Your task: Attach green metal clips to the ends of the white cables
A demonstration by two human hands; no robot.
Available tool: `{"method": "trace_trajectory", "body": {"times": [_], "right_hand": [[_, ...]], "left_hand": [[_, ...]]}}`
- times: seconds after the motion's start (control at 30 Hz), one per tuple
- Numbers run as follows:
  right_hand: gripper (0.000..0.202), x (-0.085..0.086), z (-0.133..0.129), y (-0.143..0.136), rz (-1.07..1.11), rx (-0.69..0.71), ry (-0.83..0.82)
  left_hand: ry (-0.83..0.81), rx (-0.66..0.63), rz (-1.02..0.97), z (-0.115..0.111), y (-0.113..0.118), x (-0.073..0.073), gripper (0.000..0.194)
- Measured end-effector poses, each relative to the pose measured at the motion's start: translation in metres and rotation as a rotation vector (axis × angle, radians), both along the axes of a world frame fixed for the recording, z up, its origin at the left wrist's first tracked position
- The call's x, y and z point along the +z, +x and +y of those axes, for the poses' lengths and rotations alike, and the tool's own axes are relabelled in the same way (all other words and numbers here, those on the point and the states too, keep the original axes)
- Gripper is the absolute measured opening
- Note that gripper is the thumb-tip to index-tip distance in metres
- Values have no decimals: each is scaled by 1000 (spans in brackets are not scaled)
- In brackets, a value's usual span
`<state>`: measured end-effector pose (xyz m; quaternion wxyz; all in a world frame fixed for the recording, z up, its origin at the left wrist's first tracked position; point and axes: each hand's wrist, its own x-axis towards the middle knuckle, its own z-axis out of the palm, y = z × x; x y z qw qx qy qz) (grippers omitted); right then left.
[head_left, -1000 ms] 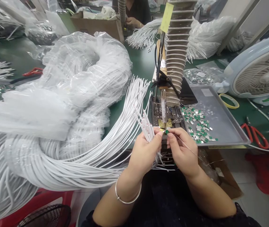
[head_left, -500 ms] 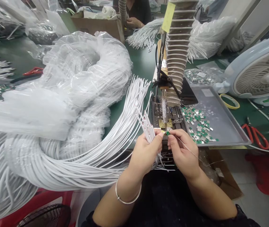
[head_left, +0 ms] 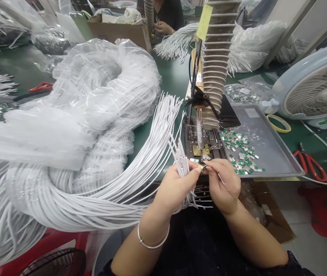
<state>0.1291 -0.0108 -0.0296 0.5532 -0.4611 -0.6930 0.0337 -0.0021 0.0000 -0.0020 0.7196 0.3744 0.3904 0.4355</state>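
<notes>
A bundle of white cables is gripped in my left hand, their cut ends pointing up past the thumb. The left thumb and forefinger also pinch a small part at their tips, mostly hidden by the fingers. My right hand is closed in a pinch on a thin wire, which looks like solder and trails down over the palm. Both sets of fingertips nearly meet just below the tip of a soldering iron, fixed pointing down over a dark, solder-spattered stand.
Right of the iron, a grey metal tray bears many small green boards. Beyond lie red-handled scissors, a yellow tape roll and a fan. Long white cables and bagged coils fill the left. A ribbed hose hangs behind the iron.
Both hands have drawn slightly down from the iron's tip. My right hand has turned a little, and the green board seen at the fingertips before is now mostly covered.
</notes>
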Motion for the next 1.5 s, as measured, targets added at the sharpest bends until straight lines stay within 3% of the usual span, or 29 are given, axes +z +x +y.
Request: {"method": "trace_trajectory", "body": {"times": [0.13,0.3,0.47,0.67,1.5], "right_hand": [[28,-1,-3,1,-20,43,-28],[31,-4,-12,2,33,-57,-89],[35,-9,-16,0,204,-34,-163],[23,-13,-14,-1,276,-75,-162],[20,-4,-2,-3,98,-39,-15]], "left_hand": [[66,-2,129,0,-1,2,14],[122,7,231,0,0,2,12],[140,5,231,-1,2,1,10],[140,5,227,-1,4,3,13],[199,63,384,8,6,12,6]]}}
